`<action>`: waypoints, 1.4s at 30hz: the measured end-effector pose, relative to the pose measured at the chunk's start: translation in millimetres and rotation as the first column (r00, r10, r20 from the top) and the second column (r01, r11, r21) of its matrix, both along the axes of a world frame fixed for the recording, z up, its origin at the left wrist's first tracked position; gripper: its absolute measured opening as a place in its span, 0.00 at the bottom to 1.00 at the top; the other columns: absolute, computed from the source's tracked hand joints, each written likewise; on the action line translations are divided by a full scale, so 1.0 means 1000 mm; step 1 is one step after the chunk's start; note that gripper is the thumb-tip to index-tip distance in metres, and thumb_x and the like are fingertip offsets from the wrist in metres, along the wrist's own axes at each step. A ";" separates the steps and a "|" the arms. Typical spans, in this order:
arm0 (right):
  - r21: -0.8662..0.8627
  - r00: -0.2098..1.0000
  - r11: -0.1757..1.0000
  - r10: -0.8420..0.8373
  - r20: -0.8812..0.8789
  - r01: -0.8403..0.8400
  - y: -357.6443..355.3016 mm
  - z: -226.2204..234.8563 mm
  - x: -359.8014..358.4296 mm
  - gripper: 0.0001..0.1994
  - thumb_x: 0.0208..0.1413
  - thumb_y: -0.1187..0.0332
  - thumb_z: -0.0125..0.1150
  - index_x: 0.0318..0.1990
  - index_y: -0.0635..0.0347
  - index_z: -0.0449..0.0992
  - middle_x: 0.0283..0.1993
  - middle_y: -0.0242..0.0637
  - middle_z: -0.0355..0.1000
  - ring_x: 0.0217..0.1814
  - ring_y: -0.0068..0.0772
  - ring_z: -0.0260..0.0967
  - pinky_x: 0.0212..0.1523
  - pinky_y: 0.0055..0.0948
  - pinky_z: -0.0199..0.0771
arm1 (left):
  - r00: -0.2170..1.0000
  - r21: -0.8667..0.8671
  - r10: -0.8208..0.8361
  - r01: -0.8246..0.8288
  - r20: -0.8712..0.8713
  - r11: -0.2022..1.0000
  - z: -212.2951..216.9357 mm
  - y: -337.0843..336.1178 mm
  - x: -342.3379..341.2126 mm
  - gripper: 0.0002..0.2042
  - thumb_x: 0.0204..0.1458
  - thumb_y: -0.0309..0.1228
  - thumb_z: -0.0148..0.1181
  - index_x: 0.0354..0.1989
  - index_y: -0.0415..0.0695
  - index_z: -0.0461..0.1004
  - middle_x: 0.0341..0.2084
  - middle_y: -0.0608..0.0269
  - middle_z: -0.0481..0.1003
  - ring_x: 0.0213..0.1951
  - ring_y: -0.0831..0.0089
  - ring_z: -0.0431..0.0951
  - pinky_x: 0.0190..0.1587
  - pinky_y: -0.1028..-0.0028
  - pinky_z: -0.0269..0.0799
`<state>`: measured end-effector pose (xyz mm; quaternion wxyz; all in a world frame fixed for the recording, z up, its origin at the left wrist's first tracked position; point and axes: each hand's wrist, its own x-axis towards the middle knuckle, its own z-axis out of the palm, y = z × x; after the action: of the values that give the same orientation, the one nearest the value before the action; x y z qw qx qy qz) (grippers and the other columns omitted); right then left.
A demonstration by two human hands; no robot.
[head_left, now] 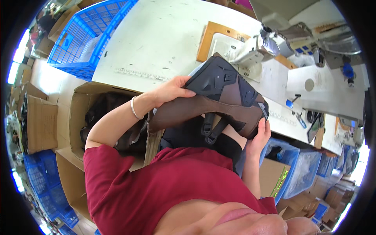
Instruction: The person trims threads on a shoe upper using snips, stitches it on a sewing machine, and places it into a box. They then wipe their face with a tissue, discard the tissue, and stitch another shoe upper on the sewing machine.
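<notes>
I hold a brown leather-like piece point(176, 111) with black moulded plates point(219, 76) over the near edge of the white table. Two black straps with buckles point(207, 133) dangle from its underside. My left hand point(174, 92) is closed on the upper left corner, with the thumb on top. At the opposite end, my right hand point(259, 137) grips the lower right edge. Its fingertips show at the rim, and the rest of the grip is partly hidden.
A sewing machine point(250, 55) stands on the white table point(156, 39). At the left are a blue crate point(84, 43) and an open cardboard box point(84, 96) with dark brown pieces. Small blue-handled tools point(300, 120) lie at right, above a blue bin point(301, 172).
</notes>
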<state>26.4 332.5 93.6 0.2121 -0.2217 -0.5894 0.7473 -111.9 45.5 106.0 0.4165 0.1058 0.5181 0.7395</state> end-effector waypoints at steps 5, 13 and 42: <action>0.144 0.969 0.972 0.154 0.193 -0.184 0.030 0.019 0.013 0.09 0.58 0.66 0.55 0.34 0.63 0.71 0.31 0.25 0.68 0.34 0.14 0.60 0.37 0.16 0.61 | 0.999 -0.026 -0.037 0.037 0.009 0.999 -0.008 0.017 -0.008 0.18 0.50 0.20 0.55 0.52 0.35 0.67 0.45 0.62 0.74 0.46 0.79 0.73 0.52 0.77 0.68; 0.763 0.975 0.623 -0.001 0.224 -0.175 0.069 0.089 0.009 0.06 0.53 0.72 0.58 0.34 0.66 0.75 0.29 0.32 0.73 0.30 0.20 0.67 0.36 0.19 0.67 | 0.996 -0.012 -0.081 0.080 -0.023 0.997 0.003 0.032 -0.007 0.18 0.51 0.21 0.54 0.52 0.35 0.68 0.44 0.63 0.74 0.46 0.80 0.73 0.52 0.78 0.66; 0.972 0.929 0.153 0.351 0.113 -0.176 -0.001 0.060 -0.055 0.07 0.42 0.75 0.63 0.28 0.57 0.70 0.24 0.29 0.67 0.28 0.31 0.66 0.34 0.29 0.64 | 0.880 0.193 0.398 -0.357 -0.260 0.914 -0.021 0.089 0.083 0.21 0.53 0.15 0.50 0.58 0.36 0.61 0.47 0.64 0.70 0.50 0.79 0.68 0.54 0.78 0.63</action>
<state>-28.9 331.6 153.7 0.2102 0.1204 -0.9380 0.2481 -28.8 134.6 84.7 0.1742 0.1400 0.5319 0.8168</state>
